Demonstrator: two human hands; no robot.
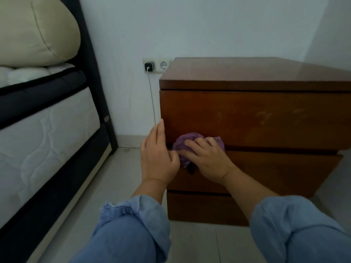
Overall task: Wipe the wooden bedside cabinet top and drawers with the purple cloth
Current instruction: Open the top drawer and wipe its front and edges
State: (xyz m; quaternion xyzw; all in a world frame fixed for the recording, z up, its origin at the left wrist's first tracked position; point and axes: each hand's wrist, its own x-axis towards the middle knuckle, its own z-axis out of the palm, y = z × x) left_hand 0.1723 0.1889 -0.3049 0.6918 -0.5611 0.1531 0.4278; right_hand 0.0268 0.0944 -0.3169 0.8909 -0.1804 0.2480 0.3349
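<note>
purple cloth point(191, 144), bunched into a wad, sat pressed against the front of the wooden bedside cabinet point(256, 118), right at the dark seam between the upper drawer point(266, 111) and the middle drawer point(275, 168), toward the cabinet's left edge. the right hand point(207, 158) lay over it with fingers point(193, 144) curled down into the fabric, gripping it against the wood. the left hand point(157, 152) stood just beside it at the cabinet's left corner — fingers mostly straight and pointing up, thumb tucked in near the cloth; whether that thumb actually pinched a fold i could not tell, though it looked more like a steadying touch than a hold.

the cabinet top point(247, 73) showed a glossy sheen on the far right, and pale smudges marked the upper drawer face to the right of the hands, so i judged the drawer fronts only partly done.

risks from here: the middle drawer appeared to stand slightly proud of the one above, so a hard push could slide it, or the wad could snag in the seam and slip from the grip. a white charger cable point(152, 95) hung down the wall from a plug point(149, 66) just left of the cabinet — a wide leftward stroke could catch it. the bed point(47, 120) stood to the left, well apart.
</note>
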